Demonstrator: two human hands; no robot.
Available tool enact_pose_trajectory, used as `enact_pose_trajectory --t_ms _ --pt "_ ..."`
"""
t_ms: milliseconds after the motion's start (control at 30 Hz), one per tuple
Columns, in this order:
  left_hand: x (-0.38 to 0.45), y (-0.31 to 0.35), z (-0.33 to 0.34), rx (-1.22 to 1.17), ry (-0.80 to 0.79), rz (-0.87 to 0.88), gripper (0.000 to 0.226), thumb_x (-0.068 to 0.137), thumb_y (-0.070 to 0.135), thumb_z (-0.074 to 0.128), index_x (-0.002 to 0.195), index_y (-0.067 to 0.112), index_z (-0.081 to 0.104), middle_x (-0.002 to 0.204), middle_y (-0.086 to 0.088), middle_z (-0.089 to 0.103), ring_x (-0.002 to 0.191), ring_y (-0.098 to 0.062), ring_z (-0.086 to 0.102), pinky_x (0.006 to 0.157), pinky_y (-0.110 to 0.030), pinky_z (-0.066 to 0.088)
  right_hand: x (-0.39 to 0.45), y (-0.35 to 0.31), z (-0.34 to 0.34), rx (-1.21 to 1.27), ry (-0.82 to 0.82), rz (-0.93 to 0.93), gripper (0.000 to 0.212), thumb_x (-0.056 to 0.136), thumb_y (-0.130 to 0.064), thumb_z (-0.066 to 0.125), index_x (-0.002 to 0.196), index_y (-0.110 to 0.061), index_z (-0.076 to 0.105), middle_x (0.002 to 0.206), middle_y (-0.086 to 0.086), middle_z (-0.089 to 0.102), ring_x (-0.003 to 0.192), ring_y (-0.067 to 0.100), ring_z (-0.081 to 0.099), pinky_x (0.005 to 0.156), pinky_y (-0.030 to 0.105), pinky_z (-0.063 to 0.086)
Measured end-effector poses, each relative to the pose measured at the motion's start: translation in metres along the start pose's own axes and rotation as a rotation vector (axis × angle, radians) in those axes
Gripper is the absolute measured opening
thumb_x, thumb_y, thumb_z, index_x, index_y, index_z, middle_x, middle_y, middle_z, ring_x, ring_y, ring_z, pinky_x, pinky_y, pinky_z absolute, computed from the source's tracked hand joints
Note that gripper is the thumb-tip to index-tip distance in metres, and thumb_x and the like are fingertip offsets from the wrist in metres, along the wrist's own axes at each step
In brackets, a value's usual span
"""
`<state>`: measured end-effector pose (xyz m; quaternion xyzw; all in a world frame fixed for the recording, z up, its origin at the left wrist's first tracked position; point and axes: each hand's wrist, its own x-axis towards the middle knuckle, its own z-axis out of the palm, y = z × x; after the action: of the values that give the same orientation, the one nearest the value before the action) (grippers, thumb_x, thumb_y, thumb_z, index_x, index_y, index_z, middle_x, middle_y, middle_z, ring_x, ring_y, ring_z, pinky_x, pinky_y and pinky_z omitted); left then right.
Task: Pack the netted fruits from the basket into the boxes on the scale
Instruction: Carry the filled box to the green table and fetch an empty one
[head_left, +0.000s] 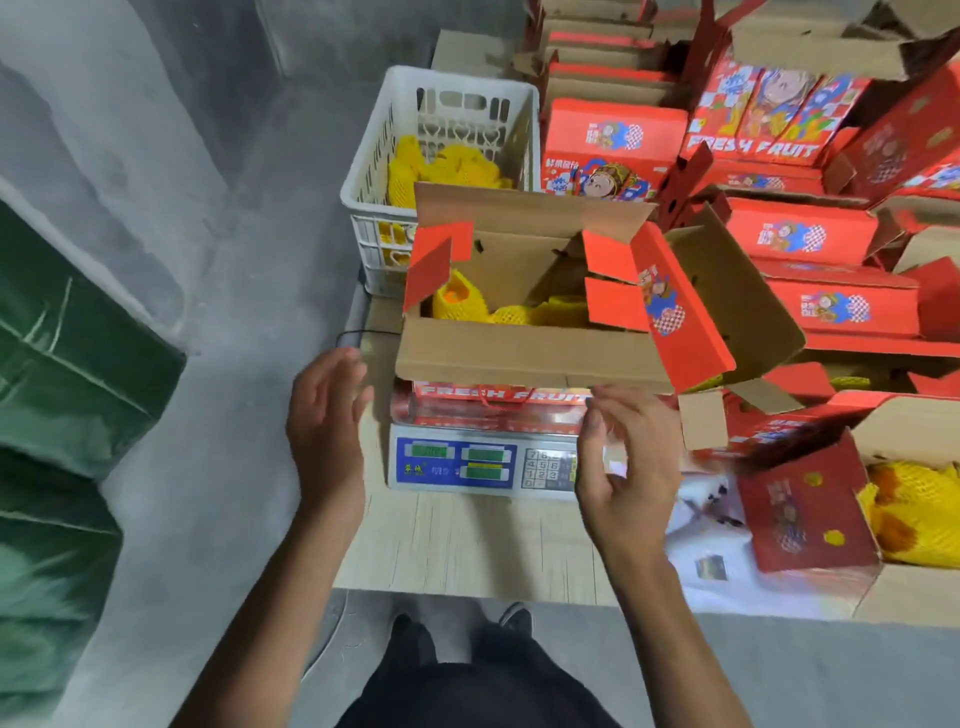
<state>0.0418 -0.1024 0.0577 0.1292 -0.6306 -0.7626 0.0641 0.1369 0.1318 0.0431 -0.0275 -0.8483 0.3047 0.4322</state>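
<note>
Both hands empty with fingers relaxed, left hand (327, 415) and right hand (626, 467) just before open box (524, 353) on scale (457, 465), netted fruits (460, 301) inside, white basket (379, 171) behind

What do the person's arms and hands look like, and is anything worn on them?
Both forearms are bare: no sleeves, gloves, watch or rings show on the left hand or the right hand. Lower down, dark trousers and dark shoes are visible.

Both forearms were bare, no sleeves in view. Left hand (326, 415) and right hand (626, 467) ungloved, no rings or watch seen. Dark trousers (478, 686); dark shoes (514, 621).
</note>
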Motion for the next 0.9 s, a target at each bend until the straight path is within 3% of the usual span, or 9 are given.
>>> enact_pose_trajectory --t_ms 67,133,200,233,300,367,433,700,900 --pt "-0.002 -0.025 -0.02 -0.288 -0.061 -0.374 0.031 0.094 0.04 0.065 0.116 0.017 0.066 0.122 0.002 0.073 0.119 -0.019 0.068 0.101 -0.043 0.053 -0.037 -0.003 0.004 0.044 -0.068 0.109 0.016 0.1 -0.01 0.059 0.106 -0.002 0.071 0.119 0.006 0.068 0.116 0.027 0.062 0.097 0.044 0.048" --pt "-0.01 -0.048 -0.035 -0.394 -0.139 -0.556 0.041 0.099 0.053 0.055 0.117 0.019 0.069 0.132 -0.006 0.069 0.123 -0.024 0.066 0.104 -0.049 0.05 -0.062 -0.01 0.01 0.115 -0.172 0.342 0.022 0.103 -0.024 0.059 0.116 -0.012 0.071 0.126 -0.004 0.067 0.122 0.015 0.06 0.099 0.038 0.05" --pt "-0.021 -0.068 -0.045 -0.488 -0.183 -0.641 0.056 0.097 0.063 0.054 0.129 0.019 0.067 0.139 -0.008 0.065 0.127 -0.026 0.064 0.104 -0.05 0.049 -0.076 -0.018 0.015 0.24 -0.27 0.723 0.031 0.102 -0.043 0.058 0.128 -0.027 0.067 0.132 -0.014 0.066 0.125 0.006 0.058 0.1 0.037 0.053" --pt "-0.024 -0.074 -0.049 -0.534 -0.2 -0.67 0.066 0.094 0.066 0.056 0.138 0.018 0.061 0.142 -0.008 0.063 0.129 -0.027 0.062 0.104 -0.05 0.048 -0.078 -0.022 0.017 0.417 -0.282 0.974 0.036 0.1 -0.051 0.058 0.131 -0.033 0.064 0.136 -0.013 0.065 0.126 0.005 0.059 0.101 0.038 0.053" --pt "-0.028 -0.082 -0.054 -0.603 -0.234 -0.712 0.08 0.089 0.071 0.06 0.149 0.019 0.05 0.146 -0.009 0.059 0.134 -0.029 0.058 0.107 -0.053 0.046 -0.077 -0.024 0.018 0.979 -0.174 1.537 0.052 0.093 -0.064 0.059 0.133 -0.031 0.061 0.139 0.0 0.065 0.127 0.018 0.062 0.096 0.05 0.054" --pt "-0.028 -0.086 -0.055 -0.625 -0.255 -0.724 0.085 0.086 0.074 0.061 0.151 0.021 0.047 0.148 -0.008 0.058 0.136 -0.03 0.056 0.111 -0.056 0.042 -0.078 -0.024 0.016 1.289 -0.047 1.768 0.061 0.089 -0.066 0.062 0.133 -0.023 0.059 0.137 0.012 0.066 0.126 0.033 0.063 0.085 0.057 0.056" --pt "-0.026 -0.088 -0.056 -0.63 -0.262 -0.739 0.09 0.083 0.077 0.063 0.153 0.022 0.045 0.149 -0.008 0.056 0.137 -0.03 0.055 0.113 -0.058 0.04 -0.078 -0.025 0.016 1.333 0.0 1.784 0.067 0.088 -0.065 0.062 0.139 -0.022 0.055 0.137 0.014 0.066 0.129 0.037 0.061 0.081 0.06 0.056" --pt "-0.028 -0.095 -0.054 -0.709 -0.3 -0.792 0.092 0.081 0.077 0.066 0.152 0.021 0.048 0.152 -0.01 0.053 0.139 -0.031 0.052 0.116 -0.061 0.035 -0.078 -0.02 0.021 1.396 -0.002 1.767 0.074 0.091 -0.069 0.056 0.148 -0.024 0.048 0.14 0.012 0.064 0.129 0.036 0.062 0.093 0.067 0.051" --pt "-0.021 -0.082 -0.048 -0.753 -0.34 -0.765 0.094 0.082 0.079 0.062 0.154 0.021 0.043 0.154 -0.01 0.051 0.141 -0.032 0.05 0.119 -0.059 0.032 -0.069 -0.026 0.024 1.427 -0.067 1.704 0.07 0.095 -0.069 0.049 0.149 -0.024 0.049 0.143 0.006 0.063 0.132 0.035 0.059 0.11 0.071 0.036"
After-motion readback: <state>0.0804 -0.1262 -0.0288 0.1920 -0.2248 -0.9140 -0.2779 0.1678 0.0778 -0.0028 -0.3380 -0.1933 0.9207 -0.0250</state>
